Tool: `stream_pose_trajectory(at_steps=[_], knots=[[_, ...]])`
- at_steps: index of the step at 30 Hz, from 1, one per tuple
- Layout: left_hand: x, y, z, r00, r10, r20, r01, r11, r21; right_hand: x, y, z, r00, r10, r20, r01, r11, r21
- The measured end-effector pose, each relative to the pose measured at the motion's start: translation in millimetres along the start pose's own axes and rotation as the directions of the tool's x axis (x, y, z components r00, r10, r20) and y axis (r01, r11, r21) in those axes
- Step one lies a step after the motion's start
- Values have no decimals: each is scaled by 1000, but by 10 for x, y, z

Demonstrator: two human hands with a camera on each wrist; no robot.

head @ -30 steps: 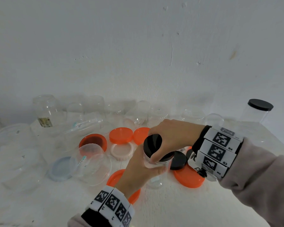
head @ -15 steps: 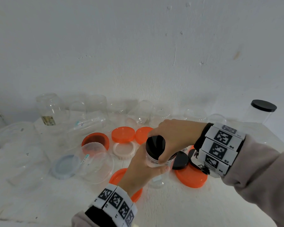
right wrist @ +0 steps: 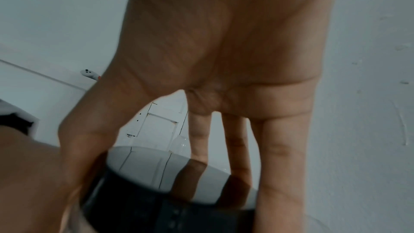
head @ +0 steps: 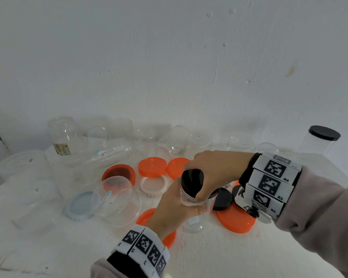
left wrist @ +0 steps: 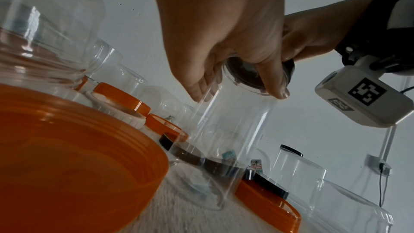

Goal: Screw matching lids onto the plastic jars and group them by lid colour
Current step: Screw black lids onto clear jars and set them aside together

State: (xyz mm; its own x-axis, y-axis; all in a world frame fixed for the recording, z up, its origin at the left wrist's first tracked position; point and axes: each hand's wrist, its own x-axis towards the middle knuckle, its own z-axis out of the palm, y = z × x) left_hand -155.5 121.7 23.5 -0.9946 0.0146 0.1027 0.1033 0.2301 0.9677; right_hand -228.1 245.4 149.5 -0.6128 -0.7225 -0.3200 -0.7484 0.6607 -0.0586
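Left hand wraps the upper body of a clear plastic jar, fingers and thumb curled round it just under the neck. The jar's base sits on or just above the white bench — cannot tell which. Jar appears empty.

Right hand comes over from the right, thumb and fingers closed round the rim of a black lid seated on the jar's mouth. The right wrist view shows the fingers spread down the lid's ribbed side. Whether the thread is fully home cannot be told.

Loose on the bench around the held jar:
- a second black lid, lying partly on a large orange lid, just right of the jar
- another large orange lid under the left wrist
- two smaller orange lids side by side behind, a white ring lid in front of them
- an orange lid lying open side up, and a pale blue-grey lid at left

Empty clear jars stand and lie along the wall, uncapped. At far right one tall clear jar stands apart, already closed with a black lid — nothing visible inside.
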Motion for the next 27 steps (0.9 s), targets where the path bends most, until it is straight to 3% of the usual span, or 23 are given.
stream_pose_trajectory(at_steps=[6, 10, 17, 22, 27], knots=[[10, -15, -28, 1000, -3, 18, 4, 1000, -15, -8, 33, -59, 995, -99, 30, 98, 995, 30], [30, -4, -78, 996, 1, 94, 2, 1000, -31, -23, 57, -110, 976, -174, 131, 172, 985, 26], [45, 9, -82, 992, 14, 124, -8, 999, -46, -62, 12, -151, 957, -195, 217, 194, 981, 24], [42, 12, -71, 989, 64, 135, -53, 995, -81, -55, -59, -133, 984, -170, 46, 173, 982, -75], [39, 27, -83, 987, 85, 140, -73, 994, -87, -82, -30, -189, 984, -169, 64, 174, 981, -81]])
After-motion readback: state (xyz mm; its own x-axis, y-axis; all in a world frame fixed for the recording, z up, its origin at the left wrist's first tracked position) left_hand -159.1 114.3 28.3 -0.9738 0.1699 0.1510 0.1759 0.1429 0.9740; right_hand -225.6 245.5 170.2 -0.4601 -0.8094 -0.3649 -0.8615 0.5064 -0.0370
